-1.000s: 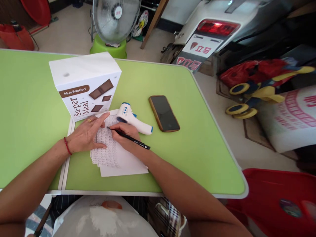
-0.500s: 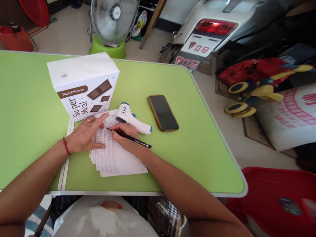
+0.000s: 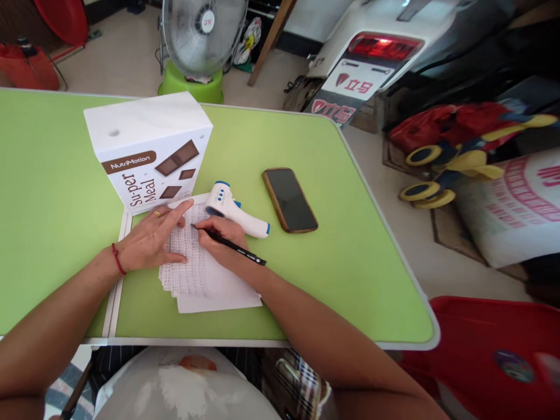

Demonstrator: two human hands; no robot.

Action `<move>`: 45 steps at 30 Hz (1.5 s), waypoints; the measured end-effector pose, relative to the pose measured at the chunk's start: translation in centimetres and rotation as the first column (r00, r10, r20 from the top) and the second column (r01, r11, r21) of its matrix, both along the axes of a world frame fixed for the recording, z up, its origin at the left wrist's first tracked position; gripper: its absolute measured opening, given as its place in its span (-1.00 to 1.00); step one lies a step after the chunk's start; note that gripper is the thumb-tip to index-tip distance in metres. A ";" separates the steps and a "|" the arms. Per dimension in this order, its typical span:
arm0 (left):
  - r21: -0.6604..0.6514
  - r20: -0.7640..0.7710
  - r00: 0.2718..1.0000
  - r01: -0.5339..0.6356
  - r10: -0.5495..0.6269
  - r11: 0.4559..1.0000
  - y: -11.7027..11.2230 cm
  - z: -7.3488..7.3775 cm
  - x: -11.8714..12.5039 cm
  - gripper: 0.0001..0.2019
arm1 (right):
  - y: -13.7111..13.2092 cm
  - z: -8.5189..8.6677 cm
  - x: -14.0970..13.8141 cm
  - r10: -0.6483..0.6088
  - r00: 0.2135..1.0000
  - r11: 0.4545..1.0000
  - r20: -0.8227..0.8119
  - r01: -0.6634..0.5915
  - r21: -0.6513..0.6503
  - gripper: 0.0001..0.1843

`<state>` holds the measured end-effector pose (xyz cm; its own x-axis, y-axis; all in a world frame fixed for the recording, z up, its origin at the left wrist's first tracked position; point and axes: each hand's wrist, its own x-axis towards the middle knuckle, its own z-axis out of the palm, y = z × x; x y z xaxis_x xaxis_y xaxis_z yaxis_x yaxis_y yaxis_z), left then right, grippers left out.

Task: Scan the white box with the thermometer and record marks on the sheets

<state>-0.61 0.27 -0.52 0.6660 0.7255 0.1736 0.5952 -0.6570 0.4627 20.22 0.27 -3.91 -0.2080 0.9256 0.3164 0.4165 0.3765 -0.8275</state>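
Note:
Several sheets of paper [image 3: 196, 286], covered on the left with rows of small handwriting, lie fanned on the green table. My left hand [image 3: 151, 236] rests flat on their upper left part with fingers and thumb apart. In my right hand [image 3: 225, 239] is a black pen [image 3: 236, 248], gripped between thumb and fingers, its tip on the written sheet. A white and blue infrared thermometer [image 3: 236, 211] lies just beyond my right hand, over the sheets' top edge. The white NutriMotion box [image 3: 149, 154] stands behind my left hand.
A phone in a brown case [image 3: 290, 200] lies right of the thermometer. The table [image 3: 350, 280] has a metal rim and a seam at left. Beyond it are a fan [image 3: 203, 35] on a green stool, a white scooter [image 3: 332, 70] and a red chair [image 3: 490, 350].
The pen has tilted slightly in my right hand, and its tip has shifted a little to the right on the sheet. My left hand has stayed in place.

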 end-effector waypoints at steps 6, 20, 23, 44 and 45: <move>0.012 0.000 1.000 0.004 -0.004 1.000 0.0 0.1 0.1 0.23 | 0.0 0.2 0.2 0.021 1.000 1.000 0.002 -0.021 -0.016 -0.84; 0.023 0.033 0.999 0.012 -0.013 1.000 0.0 -0.2 -0.2 0.19 | -0.2 0.2 0.1 0.022 0.997 0.999 -0.075 -0.024 -0.033 -0.84; 0.018 0.029 1.000 0.009 -0.010 1.000 0.0 -0.1 -0.1 0.20 | -0.3 0.2 0.1 0.067 0.991 0.997 -0.120 -0.071 -0.030 -0.84; 0.022 0.028 0.999 0.020 -0.020 1.000 0.0 -0.1 -0.1 0.18 | -0.2 -0.4 0.1 0.087 0.994 0.995 -0.071 -0.090 -0.036 -0.84; 0.016 0.028 0.999 0.022 -0.022 1.000 0.0 -0.1 -0.1 0.18 | -0.2 -0.4 0.1 0.081 0.994 0.996 -0.067 -0.083 -0.037 -0.84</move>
<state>-0.74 0.30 -0.59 0.6766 0.7076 0.2035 0.5673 -0.6772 0.4685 20.33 0.11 -4.27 -0.2636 0.9184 0.2949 0.3300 0.3732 -0.8671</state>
